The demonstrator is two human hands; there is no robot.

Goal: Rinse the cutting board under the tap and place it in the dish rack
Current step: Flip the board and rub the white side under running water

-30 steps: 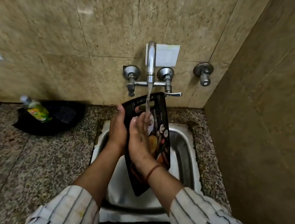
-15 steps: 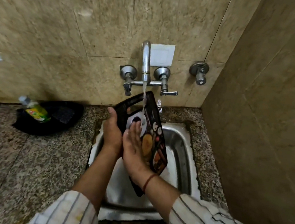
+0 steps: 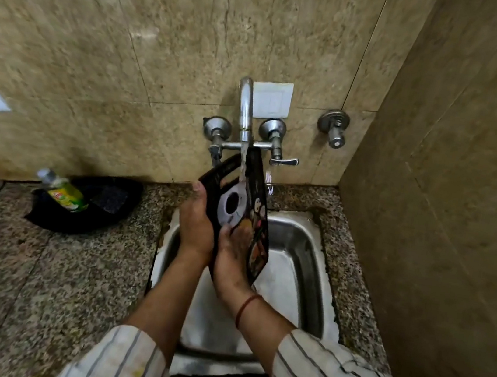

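Note:
A black cutting board (image 3: 251, 195) with printed food pictures stands nearly upright over the steel sink (image 3: 304, 260), its top edge under the tap (image 3: 245, 114). Water runs from the spout down its printed face. My left hand (image 3: 196, 222) grips the board's left edge from behind, thumb pointing up. My right hand (image 3: 233, 256) lies flat against the lower part of the printed face, fingers straight. The board's bottom end is hidden behind my hands. No dish rack is in view.
A black pan (image 3: 91, 204) holding a green dish-soap bottle (image 3: 63, 191) sits on the granite counter (image 3: 45, 281) left of the sink. Tiled walls close in behind and on the right. A separate valve (image 3: 333, 130) sticks out of the back wall.
The board has been raised and turned more upright and edge-on under the stream. My right hand has slid down its face from the upper part to the lower part.

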